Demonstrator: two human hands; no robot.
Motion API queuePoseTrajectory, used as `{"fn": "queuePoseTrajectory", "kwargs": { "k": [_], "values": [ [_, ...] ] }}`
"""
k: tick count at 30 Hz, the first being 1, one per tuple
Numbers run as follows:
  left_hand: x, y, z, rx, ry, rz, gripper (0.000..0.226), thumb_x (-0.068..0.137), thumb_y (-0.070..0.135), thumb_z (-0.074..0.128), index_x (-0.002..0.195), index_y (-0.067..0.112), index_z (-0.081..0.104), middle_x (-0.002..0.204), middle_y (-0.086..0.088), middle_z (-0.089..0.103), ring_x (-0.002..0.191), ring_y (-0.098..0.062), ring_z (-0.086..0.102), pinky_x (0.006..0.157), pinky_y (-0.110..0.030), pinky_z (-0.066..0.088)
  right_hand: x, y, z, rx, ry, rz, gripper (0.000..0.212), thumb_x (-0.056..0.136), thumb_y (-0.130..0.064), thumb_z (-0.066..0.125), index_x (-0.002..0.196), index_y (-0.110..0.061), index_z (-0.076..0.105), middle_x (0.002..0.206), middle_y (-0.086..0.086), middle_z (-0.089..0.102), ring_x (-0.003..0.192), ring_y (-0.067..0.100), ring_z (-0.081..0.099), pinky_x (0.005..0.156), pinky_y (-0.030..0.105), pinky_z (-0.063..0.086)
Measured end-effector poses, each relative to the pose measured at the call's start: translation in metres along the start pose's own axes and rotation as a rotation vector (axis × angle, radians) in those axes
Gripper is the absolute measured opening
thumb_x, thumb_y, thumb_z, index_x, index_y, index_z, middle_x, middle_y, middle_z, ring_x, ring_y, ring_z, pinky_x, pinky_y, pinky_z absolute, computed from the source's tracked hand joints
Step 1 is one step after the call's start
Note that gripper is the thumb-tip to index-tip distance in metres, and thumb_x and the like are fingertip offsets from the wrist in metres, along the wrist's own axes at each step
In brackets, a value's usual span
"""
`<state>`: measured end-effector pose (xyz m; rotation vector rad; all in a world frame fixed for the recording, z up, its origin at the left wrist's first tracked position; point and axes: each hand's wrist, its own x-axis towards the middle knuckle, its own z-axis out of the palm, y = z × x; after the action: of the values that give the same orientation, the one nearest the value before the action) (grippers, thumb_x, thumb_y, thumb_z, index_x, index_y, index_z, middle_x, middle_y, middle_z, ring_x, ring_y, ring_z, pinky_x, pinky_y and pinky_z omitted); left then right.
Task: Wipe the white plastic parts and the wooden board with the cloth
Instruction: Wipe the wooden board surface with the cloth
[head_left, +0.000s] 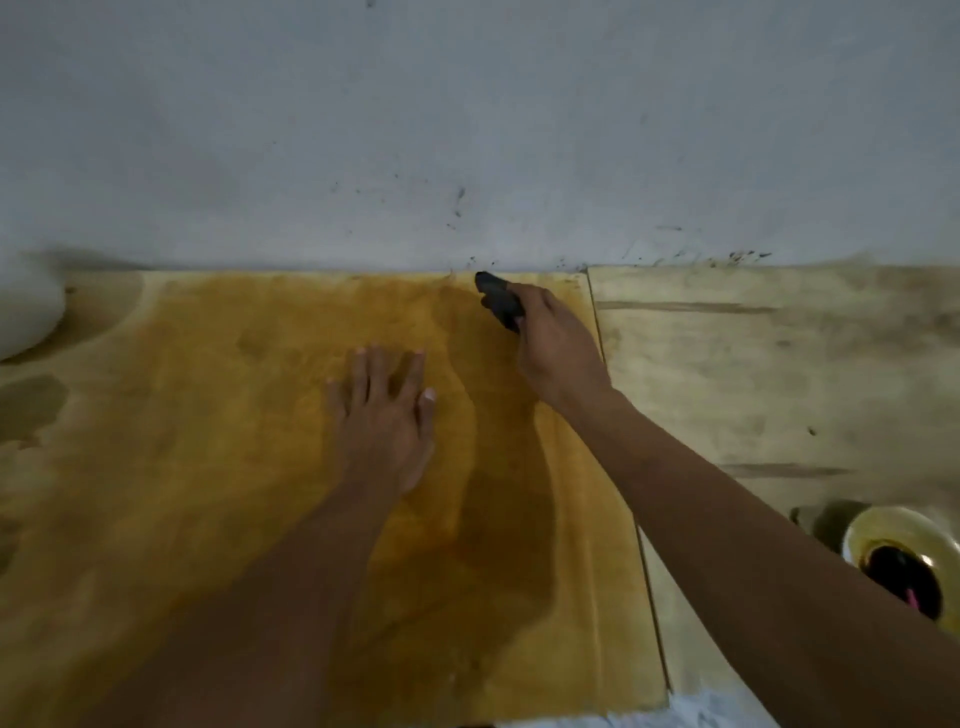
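A large wooden board (218, 415), stained yellow-brown and darker where it looks wet, lies flat against the wall. My left hand (384, 415) rests palm down on its middle with the fingers straight and spread. My right hand (556, 343) grips a dark wadded cloth (498, 301) and presses it on the board's far right corner, close to the wall. A white rounded object (26, 306), possibly a plastic part, shows at the far left edge.
A paler, unstained wooden panel (769, 364) adjoins the board on the right. A round bowl (904, 561) holding dark liquid sits at the right edge near my right forearm. The grey wall (467, 130) behind carries dark splatter marks.
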<state>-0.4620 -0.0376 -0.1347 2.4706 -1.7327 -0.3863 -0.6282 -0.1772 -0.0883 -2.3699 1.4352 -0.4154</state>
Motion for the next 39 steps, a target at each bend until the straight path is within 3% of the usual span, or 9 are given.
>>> {"fn": "queuePoseTrajectory", "kwargs": {
  "k": [6,9,13,16,23,31,39],
  "values": [
    [0.019,-0.002,0.016,0.053,-0.025,-0.05,0.058,0.106,0.055,0.002,0.161,0.04,-0.004,0.171,-0.008,-0.013,0.157,-0.029,-0.017,0.123,-0.061,-0.007,0.067,0.016,0.04,-0.126,-0.075,-0.107,0.043,0.1,-0.029,0.05,0.139,-0.012,0.048,0.141,0.013,0.05,0.129,0.033,0.046,0.111,0.048,0.034],
    [0.018,-0.003,0.018,0.053,-0.007,-0.041,0.06,0.104,0.058,0.002,0.161,0.041,-0.004,0.171,-0.008,-0.012,0.157,-0.028,-0.017,0.123,-0.061,-0.009,0.07,0.026,0.052,-0.203,-0.089,-0.119,0.05,0.1,-0.041,0.039,0.143,-0.016,0.044,0.146,0.013,0.043,0.136,0.033,0.039,0.117,0.051,0.025],
    [0.016,-0.001,0.017,0.046,0.003,-0.041,0.06,0.105,0.057,0.003,0.161,0.04,-0.003,0.171,-0.009,-0.01,0.157,-0.029,-0.014,0.124,-0.061,-0.007,0.061,0.029,0.058,-0.21,-0.161,-0.105,0.052,0.106,-0.042,0.024,0.154,-0.021,0.027,0.163,0.009,0.023,0.152,0.025,0.013,0.123,0.049,0.007],
    [0.017,0.001,0.014,0.054,-0.009,-0.044,0.059,0.106,0.055,0.004,0.162,0.039,-0.004,0.171,-0.01,-0.011,0.157,-0.03,-0.015,0.124,-0.061,-0.007,0.053,0.027,0.056,-0.193,-0.201,-0.117,0.052,0.107,-0.04,0.023,0.155,-0.02,0.023,0.164,0.007,0.017,0.153,0.022,0.008,0.124,0.046,0.003],
    [-0.012,0.002,0.021,0.04,-0.012,-0.017,0.057,0.108,0.052,0.007,0.162,0.037,-0.004,0.171,-0.009,-0.011,0.157,-0.029,-0.014,0.125,-0.058,-0.006,-0.028,0.01,0.051,-0.196,-0.258,-0.154,0.054,0.107,-0.042,0.02,0.156,-0.018,0.02,0.165,0.007,0.014,0.153,0.021,0.006,0.124,0.046,0.003],
    [-0.111,-0.016,0.024,0.018,-0.04,-0.028,0.059,0.106,0.048,0.007,0.163,0.034,0.003,0.172,-0.009,-0.005,0.158,-0.029,-0.008,0.126,-0.051,-0.005,-0.166,-0.021,0.048,-0.198,-0.279,-0.166,0.061,0.104,-0.043,0.016,0.155,-0.009,0.023,0.163,0.01,0.02,0.152,0.021,0.013,0.124,0.044,0.005],
    [-0.198,-0.031,0.03,0.027,-0.096,-0.005,0.062,0.104,0.052,0.003,0.163,0.033,0.0,0.171,-0.012,-0.008,0.158,-0.031,-0.01,0.126,-0.052,-0.005,-0.296,-0.056,0.051,-0.08,-0.245,-0.179,0.051,0.105,-0.03,0.03,0.152,-0.011,0.034,0.163,0.009,0.019,0.151,0.018,0.007,0.122,0.043,-0.001]
  ]
}}
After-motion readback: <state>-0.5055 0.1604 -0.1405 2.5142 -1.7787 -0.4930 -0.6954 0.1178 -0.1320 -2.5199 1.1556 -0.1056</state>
